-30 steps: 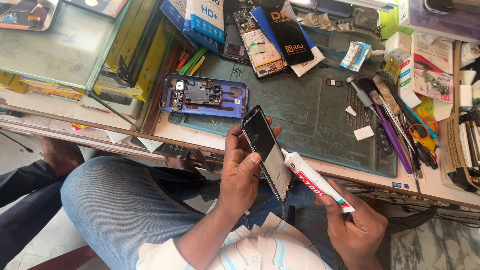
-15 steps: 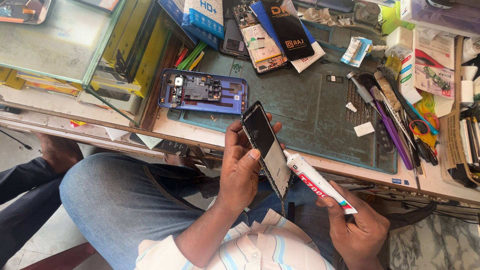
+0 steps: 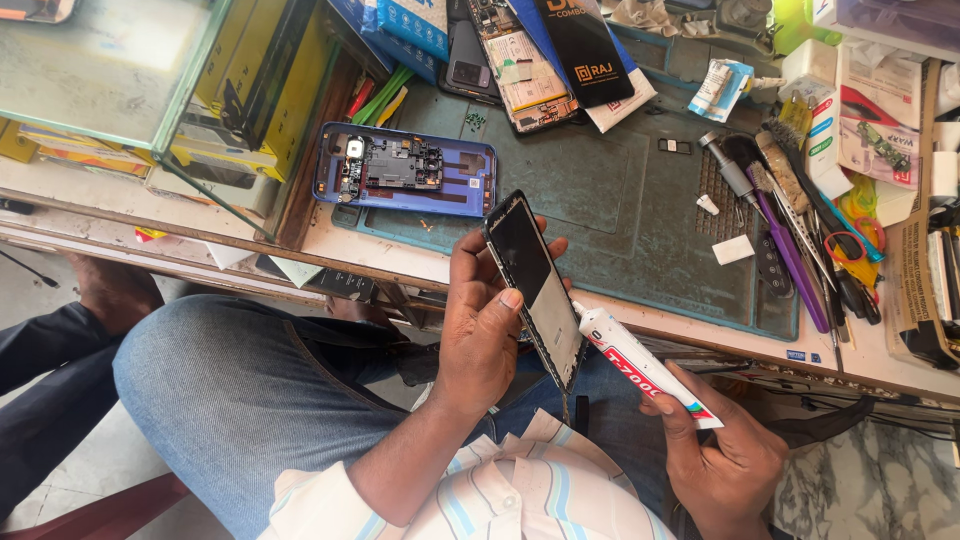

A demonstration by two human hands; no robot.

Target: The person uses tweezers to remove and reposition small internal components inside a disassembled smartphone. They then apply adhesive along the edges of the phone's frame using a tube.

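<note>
Since the earlier frame our hands have barely shifted. Our left hand [image 3: 487,335] grips the phone screen panel [image 3: 535,290] on edge above our lap, while our right hand [image 3: 722,455] clasps the white glue tube [image 3: 645,365], nozzle touching the panel's lower edge. We judge gluing is under way; next calls for a steady bead along the rim.

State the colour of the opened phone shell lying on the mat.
Blue shell; head view.

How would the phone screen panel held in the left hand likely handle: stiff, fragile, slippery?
The phone screen panel looks thin and flat with no visible sag, so probably stiff yet fragile under bending. The left hand pinches it by the edges, hinting it is light. Its glossy face may be slippery. The glue tube in the right hand touches its edge.
</note>
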